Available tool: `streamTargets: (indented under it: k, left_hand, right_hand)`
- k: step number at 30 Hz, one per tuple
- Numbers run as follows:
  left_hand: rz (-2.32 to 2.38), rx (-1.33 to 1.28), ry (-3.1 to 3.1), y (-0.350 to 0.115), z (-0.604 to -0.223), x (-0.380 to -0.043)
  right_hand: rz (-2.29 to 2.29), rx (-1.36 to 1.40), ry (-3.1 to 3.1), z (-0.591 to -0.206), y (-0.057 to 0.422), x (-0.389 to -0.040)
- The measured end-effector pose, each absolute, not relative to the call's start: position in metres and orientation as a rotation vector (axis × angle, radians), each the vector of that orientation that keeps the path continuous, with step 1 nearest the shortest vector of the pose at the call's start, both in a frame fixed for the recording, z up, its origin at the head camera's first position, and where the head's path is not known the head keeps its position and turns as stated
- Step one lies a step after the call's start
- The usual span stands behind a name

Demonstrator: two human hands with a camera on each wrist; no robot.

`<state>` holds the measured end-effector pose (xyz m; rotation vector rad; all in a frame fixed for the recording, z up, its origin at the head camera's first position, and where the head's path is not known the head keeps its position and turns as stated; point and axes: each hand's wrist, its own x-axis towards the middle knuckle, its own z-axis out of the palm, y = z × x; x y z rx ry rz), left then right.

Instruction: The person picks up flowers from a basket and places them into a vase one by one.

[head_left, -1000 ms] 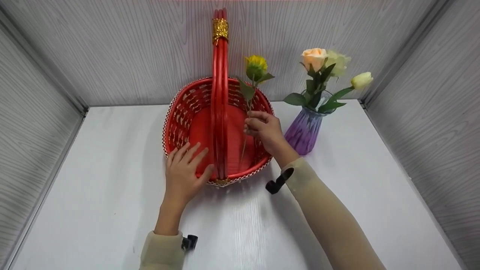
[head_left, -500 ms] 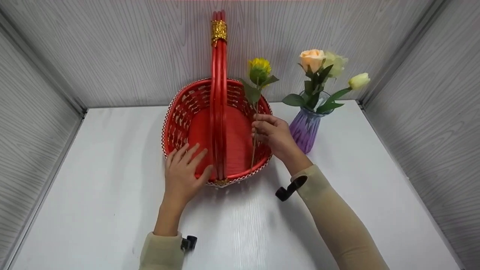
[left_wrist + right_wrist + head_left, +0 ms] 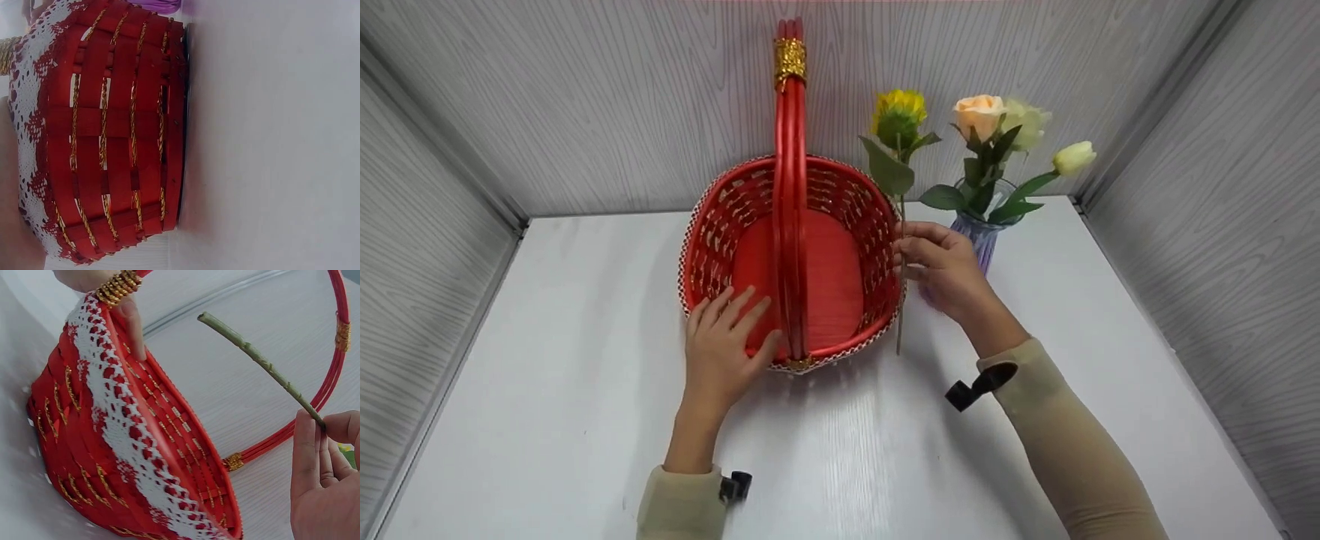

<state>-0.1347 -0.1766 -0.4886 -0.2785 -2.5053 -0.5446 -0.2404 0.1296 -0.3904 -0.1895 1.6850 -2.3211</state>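
Note:
A red woven basket (image 3: 832, 285) with a tall arched handle stands on the white table. My left hand (image 3: 720, 352) rests over its near left rim, fingers spread and reaching inside. In the right wrist view, a finger of that left hand (image 3: 133, 329) hangs inside the lace-trimmed rim. My right hand (image 3: 949, 270) pinches the thin stem of a yellow sunflower (image 3: 898, 124) between thumb and fingers. The sunflower is upright beside the basket's right rim, bloom on top. Its bare stem end (image 3: 256, 357) sticks out beyond the fingers in the right wrist view.
Behind my right hand stands a purple glass vase (image 3: 979, 240), partly hidden. It holds a peach rose (image 3: 979, 116), a pale bloom (image 3: 1026, 124) and a cream tulip (image 3: 1074, 157). Grey wood-patterned walls (image 3: 660, 97) enclose the table (image 3: 825, 450) at the back and sides.
My right hand has carried the sunflower rightward, from over the basket's inside to its right rim, and the bloom sits higher. My left hand has stayed on the rim.

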Motion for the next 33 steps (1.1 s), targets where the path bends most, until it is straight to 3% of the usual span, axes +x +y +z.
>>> streamTargets:
  k: [23,33]
  left_hand:
    - [-0.541,-0.288,-2.483,-0.183,-0.49,-0.134]
    - [-0.532,-0.285,-2.473,-0.184,-0.49,-0.135]
  right_hand:
    - [-2.402,-0.391,1.728,-0.374,0.153,-0.181]
    - [-2.584,-0.284,1.725,-0.374,0.172,-0.189]
